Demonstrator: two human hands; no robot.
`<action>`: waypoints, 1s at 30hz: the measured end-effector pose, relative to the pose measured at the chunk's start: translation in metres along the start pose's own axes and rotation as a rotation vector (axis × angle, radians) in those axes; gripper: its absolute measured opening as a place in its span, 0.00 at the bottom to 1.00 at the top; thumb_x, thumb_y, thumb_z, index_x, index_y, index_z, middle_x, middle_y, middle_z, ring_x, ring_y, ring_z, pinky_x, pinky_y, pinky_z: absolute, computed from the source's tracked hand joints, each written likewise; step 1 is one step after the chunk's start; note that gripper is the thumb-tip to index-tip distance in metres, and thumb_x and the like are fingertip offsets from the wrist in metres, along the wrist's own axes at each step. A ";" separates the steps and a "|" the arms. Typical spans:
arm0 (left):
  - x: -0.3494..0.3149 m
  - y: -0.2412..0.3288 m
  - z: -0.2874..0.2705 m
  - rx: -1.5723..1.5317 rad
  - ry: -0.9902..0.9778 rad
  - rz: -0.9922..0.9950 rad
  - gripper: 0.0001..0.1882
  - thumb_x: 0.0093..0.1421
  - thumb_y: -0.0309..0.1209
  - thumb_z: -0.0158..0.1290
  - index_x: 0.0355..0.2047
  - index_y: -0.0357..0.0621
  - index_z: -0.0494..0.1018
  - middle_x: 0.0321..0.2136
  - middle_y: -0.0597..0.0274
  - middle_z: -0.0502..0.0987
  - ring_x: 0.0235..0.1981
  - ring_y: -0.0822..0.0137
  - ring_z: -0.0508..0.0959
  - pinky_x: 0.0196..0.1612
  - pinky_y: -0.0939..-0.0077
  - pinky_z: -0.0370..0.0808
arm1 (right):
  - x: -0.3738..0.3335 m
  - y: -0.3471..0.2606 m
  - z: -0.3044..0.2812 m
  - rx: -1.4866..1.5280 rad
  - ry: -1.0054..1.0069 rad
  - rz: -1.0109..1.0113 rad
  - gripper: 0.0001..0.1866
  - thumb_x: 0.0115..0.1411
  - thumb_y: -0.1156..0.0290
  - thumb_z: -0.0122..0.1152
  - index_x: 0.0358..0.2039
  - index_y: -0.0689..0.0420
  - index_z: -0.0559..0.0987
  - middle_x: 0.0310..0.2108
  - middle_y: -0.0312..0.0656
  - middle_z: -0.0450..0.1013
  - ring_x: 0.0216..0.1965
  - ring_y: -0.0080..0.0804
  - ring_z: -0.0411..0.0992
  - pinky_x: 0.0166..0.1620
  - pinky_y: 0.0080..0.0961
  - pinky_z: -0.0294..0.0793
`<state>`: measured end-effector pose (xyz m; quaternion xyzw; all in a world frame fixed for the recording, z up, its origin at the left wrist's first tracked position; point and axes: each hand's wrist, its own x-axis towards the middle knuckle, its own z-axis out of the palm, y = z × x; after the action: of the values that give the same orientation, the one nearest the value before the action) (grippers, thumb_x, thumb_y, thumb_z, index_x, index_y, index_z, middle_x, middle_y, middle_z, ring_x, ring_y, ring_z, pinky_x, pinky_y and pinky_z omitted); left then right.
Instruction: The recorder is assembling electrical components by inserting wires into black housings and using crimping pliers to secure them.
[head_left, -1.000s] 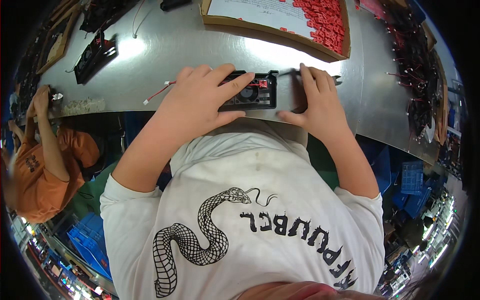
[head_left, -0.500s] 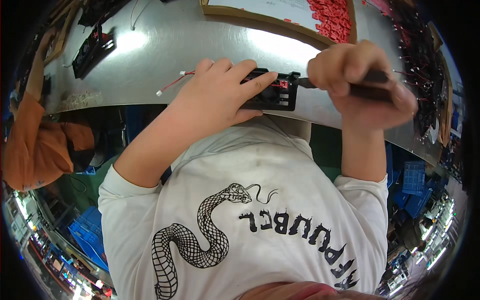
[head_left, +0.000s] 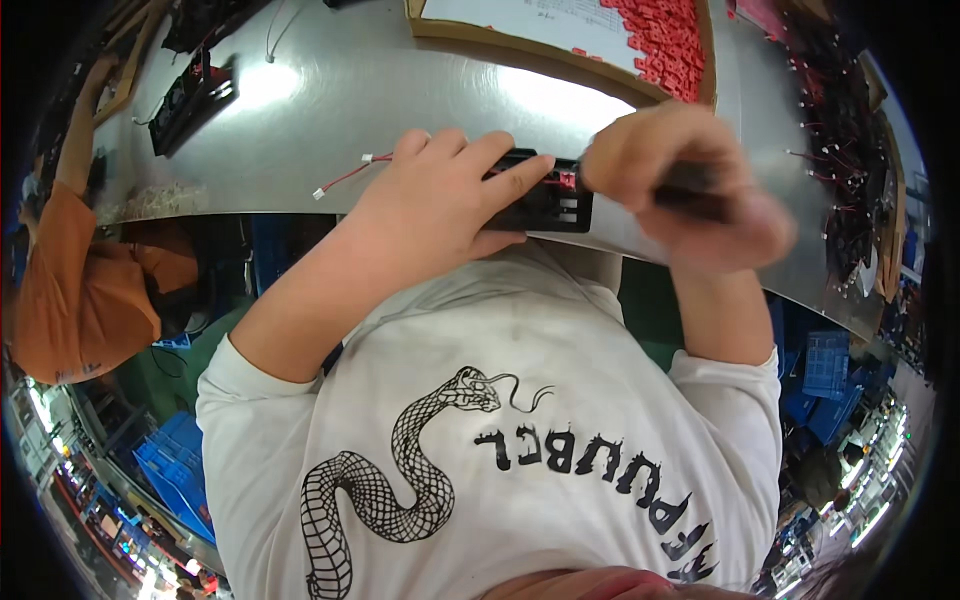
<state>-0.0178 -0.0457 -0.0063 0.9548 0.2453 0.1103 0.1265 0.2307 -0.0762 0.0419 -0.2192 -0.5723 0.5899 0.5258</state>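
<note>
My left hand (head_left: 430, 190) lies over a black plastic housing (head_left: 545, 212) near the table's front edge, fingers across its top and thumb along the near side. A small red part (head_left: 567, 181) shows in the housing's right end, beside my index finger. Thin red and dark wires (head_left: 343, 180) with white plugs stick out to the left from under that hand. My right hand (head_left: 685, 185), blurred, is closed round a dark-handled tool (head_left: 692, 190) at the housing's right end. The tool's tip is hidden behind the fingers.
A shallow cardboard tray (head_left: 520, 52) at the back holds paper and many red parts (head_left: 665, 45). Another black housing (head_left: 190, 103) stands at left. Wired black parts (head_left: 860, 200) crowd the right side. A person in an orange sleeve (head_left: 75, 290) sits at far left.
My right hand has moved left, closer to the housing, and now covers the tool tip that showed before. The housing sits slightly lower in the picture, still under my left hand.
</note>
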 end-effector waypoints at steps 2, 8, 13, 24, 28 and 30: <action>0.005 0.000 -0.004 0.000 0.000 0.000 0.35 0.53 0.47 0.67 0.62 0.62 0.72 0.50 0.65 0.74 0.43 0.60 0.76 0.46 0.62 0.68 | 0.017 -0.017 -0.016 0.196 -0.345 -0.245 0.36 0.58 0.36 0.51 0.34 0.64 0.73 0.25 0.41 0.69 0.28 0.35 0.67 0.34 0.32 0.66; 0.009 -0.003 -0.002 0.024 0.020 0.012 0.34 0.54 0.47 0.66 0.61 0.62 0.72 0.51 0.64 0.74 0.44 0.59 0.76 0.46 0.62 0.68 | -0.003 0.003 -0.004 -0.104 0.024 0.142 0.37 0.57 0.35 0.52 0.34 0.65 0.72 0.26 0.44 0.70 0.28 0.35 0.67 0.35 0.28 0.66; 0.003 0.004 -0.005 0.028 0.011 -0.011 0.36 0.53 0.48 0.66 0.63 0.62 0.71 0.48 0.64 0.74 0.42 0.59 0.76 0.46 0.61 0.68 | -0.007 0.007 0.005 -0.080 0.060 0.085 0.38 0.58 0.35 0.49 0.36 0.66 0.72 0.27 0.44 0.69 0.30 0.34 0.66 0.37 0.30 0.66; -0.002 0.014 0.001 0.060 0.017 -0.053 0.36 0.54 0.50 0.65 0.62 0.59 0.71 0.49 0.65 0.72 0.41 0.61 0.73 0.43 0.63 0.66 | -0.040 0.025 0.002 0.307 0.372 -0.251 0.46 0.53 0.32 0.51 0.51 0.67 0.74 0.39 0.52 0.72 0.39 0.38 0.67 0.45 0.35 0.66; -0.001 0.015 -0.001 0.057 -0.002 -0.055 0.36 0.54 0.49 0.66 0.62 0.59 0.71 0.49 0.65 0.71 0.40 0.62 0.73 0.43 0.63 0.66 | -0.043 0.029 0.007 0.333 0.441 -0.274 0.46 0.53 0.33 0.54 0.53 0.67 0.73 0.41 0.53 0.73 0.40 0.38 0.68 0.47 0.36 0.67; -0.001 0.014 -0.001 0.046 0.001 -0.047 0.36 0.54 0.49 0.66 0.62 0.59 0.71 0.49 0.66 0.71 0.41 0.63 0.73 0.43 0.64 0.66 | -0.043 0.031 0.007 0.344 0.469 -0.268 0.46 0.53 0.34 0.54 0.54 0.67 0.73 0.41 0.53 0.73 0.40 0.38 0.68 0.47 0.36 0.67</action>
<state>-0.0129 -0.0577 -0.0009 0.9514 0.2701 0.1022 0.1069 0.2281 -0.1099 0.0007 -0.1797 -0.3510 0.5369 0.7458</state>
